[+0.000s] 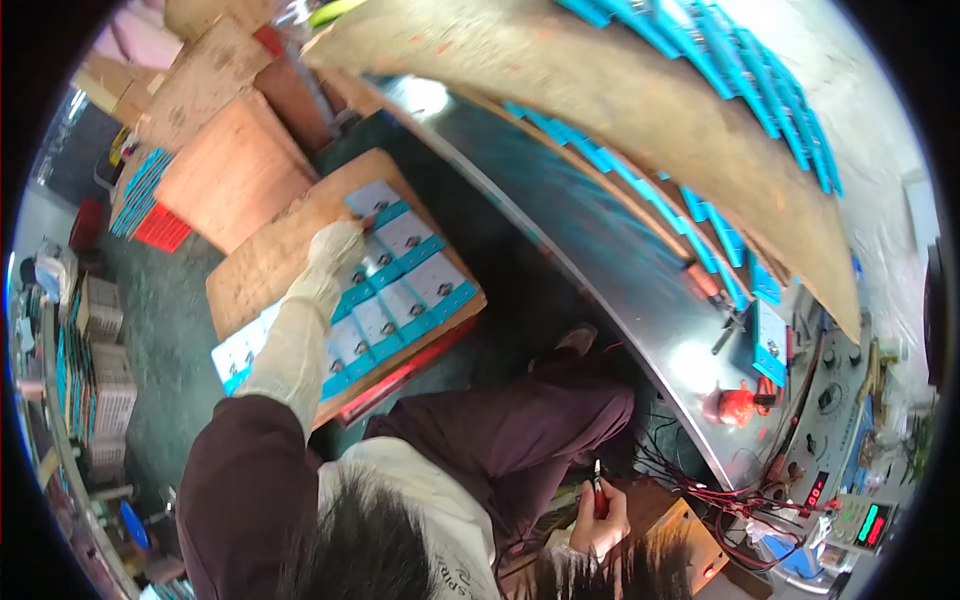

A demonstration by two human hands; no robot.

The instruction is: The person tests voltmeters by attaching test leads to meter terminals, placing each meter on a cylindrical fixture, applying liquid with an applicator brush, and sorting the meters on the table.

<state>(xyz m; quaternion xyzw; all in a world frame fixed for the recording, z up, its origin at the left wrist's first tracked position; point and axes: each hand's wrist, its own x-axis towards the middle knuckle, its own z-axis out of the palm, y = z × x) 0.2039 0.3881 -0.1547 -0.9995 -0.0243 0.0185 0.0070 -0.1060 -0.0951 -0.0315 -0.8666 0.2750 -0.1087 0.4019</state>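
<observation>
My left hand (pixel 362 226) reaches over a brown board (pixel 250 275) at the left, its fingertips beside the upper white and blue panels (pixel 409 236); a pale sleeve hides much of it, so its grip cannot be made out. Several such panels lie in rows on the board, each with a small metal part. My right hand (pixel 602 522), at the lower right, is closed round a small red-handled tool (pixel 600 498) whose thin metal tip points up.
A metal workbench (pixel 640 290) crosses the right side, with a wooden board (pixel 600 110) above it, a red object (pixel 738 404), wires (pixel 700 500) and a meter with lit digits (pixel 866 524). Red crate (pixel 162 229) and stacked white crates (pixel 113 390) stand left.
</observation>
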